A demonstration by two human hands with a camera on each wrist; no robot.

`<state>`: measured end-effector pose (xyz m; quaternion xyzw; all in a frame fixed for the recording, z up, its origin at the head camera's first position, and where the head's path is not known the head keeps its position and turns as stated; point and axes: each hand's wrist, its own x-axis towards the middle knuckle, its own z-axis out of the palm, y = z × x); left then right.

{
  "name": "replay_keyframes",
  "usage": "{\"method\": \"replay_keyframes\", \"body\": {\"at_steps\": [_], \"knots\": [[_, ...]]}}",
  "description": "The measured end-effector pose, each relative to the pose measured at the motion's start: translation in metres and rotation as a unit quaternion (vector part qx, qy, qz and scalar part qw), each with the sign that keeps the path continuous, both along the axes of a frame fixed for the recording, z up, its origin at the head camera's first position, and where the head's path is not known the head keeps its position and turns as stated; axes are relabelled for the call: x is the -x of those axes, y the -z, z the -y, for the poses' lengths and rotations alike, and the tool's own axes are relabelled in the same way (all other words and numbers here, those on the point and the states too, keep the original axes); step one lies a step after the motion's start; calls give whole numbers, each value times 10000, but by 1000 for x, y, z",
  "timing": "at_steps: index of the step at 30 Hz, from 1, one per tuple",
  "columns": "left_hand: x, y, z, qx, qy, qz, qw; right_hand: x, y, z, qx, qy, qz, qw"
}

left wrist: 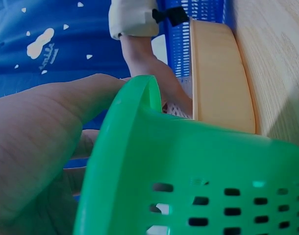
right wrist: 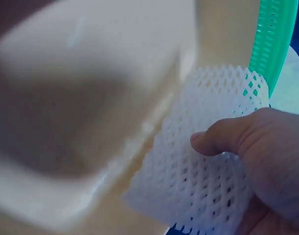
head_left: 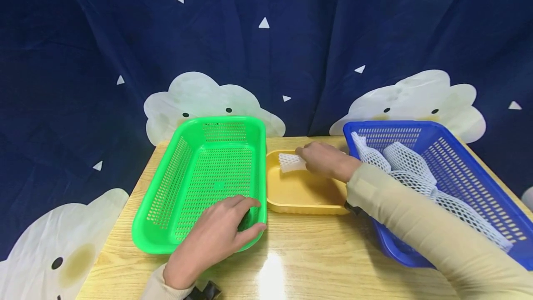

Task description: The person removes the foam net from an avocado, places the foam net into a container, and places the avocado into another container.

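My right hand point(head_left: 325, 159) is over the back of the shallow yellow tray point(head_left: 308, 208) and holds a white foam net sleeve point(head_left: 290, 163). In the right wrist view the thumb lies across the flattened mesh of the sleeve point(right wrist: 203, 161), with the other fingers hidden behind it. My left hand point(head_left: 216, 233) holds the near right corner of the green basket point(head_left: 141, 226), its thumb and forefinger at the rim. The left wrist view has the basket's rim point(left wrist: 110, 147) close beside this hand. No items show inside the green basket.
A blue basket point(head_left: 479, 161) at the right holds several white foam net sleeves point(head_left: 410, 163); my right forearm passes over it. All the containers stand on a wooden table point(head_left: 308, 249). Behind hangs a dark blue curtain point(head_left: 300, 50) with cloud prints.
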<state>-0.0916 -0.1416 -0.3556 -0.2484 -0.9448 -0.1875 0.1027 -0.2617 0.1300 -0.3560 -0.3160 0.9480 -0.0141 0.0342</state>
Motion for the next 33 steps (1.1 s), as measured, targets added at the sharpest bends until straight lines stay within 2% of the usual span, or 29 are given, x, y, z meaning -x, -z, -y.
{"method": "replay_keyframes", "body": {"at_steps": [9, 18, 25, 33], "knots": [[-1, -1, -2, -17, 24, 4, 10000, -1, -1, 9, 36, -113, 199, 9997], [-1, -3, -3, -17, -1, 75, 10000, -2, -3, 16, 16, -48, 263, 9996], [-2, -5, -4, 4, -30, 78, 10000, -6, -4, 14, -246, -38, 623, 9977], [-2, -4, -1, 6, -27, 58, 10000, -12, -8, 14, -183, 67, 1174, 9929]]}}
